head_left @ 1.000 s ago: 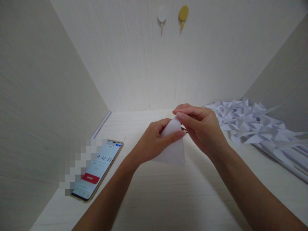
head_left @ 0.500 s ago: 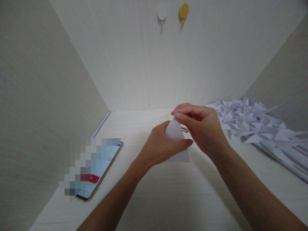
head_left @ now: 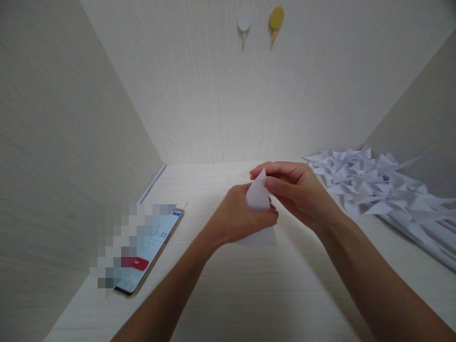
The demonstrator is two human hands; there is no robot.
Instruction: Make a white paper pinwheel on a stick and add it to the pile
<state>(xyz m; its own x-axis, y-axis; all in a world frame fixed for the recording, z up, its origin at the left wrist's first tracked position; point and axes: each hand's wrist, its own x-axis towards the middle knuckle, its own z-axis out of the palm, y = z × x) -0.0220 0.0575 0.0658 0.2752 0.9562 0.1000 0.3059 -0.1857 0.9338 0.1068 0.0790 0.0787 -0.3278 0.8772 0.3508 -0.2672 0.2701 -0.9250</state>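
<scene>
Smartphone [head_left: 151,249] at far left, ~8 o'clock from the hands, lying flat on the pale wood-grain desk [head_left: 249,294]; slim gold-edged slab, glossy screen lit w/ timer digits and a red button, upper-left part pixelated. A thin white strip [head_left: 152,183] runs along the desk's left edge beyond it, ~10 o'clock.

Left hand [head_left: 237,218] mid-frame, clenched round the folded paper [head_left: 257,197]: thumb pressed across the paper's lower front, fingers curled behind. Paper is white, matte, smooth, creased into a narrow triangle w/ its tip at 12 o'clock; its wide base [head_left: 261,237] sticks out below the thumb at 6 o'clock, close to the desk, can't tell if touching.

Right hand [head_left: 297,190] just beside, at 3 o'clock of the paper, pinching the upper tip btwn thumb and forefinger; other fingers bent behind. So paper sits btwn both hands, tip w/ the right, body w/ the left.

Pile of folded paper pieces [head_left: 377,187] at far right, ~2–3 o'clock, well apart from the hands: white, sharp-pointed, spiky heap, long folded strips at its near end.

Back wall at 12 o'clock: white hook [head_left: 243,23] and yellow hook [head_left: 276,20], rounded plastic-looking.
</scene>
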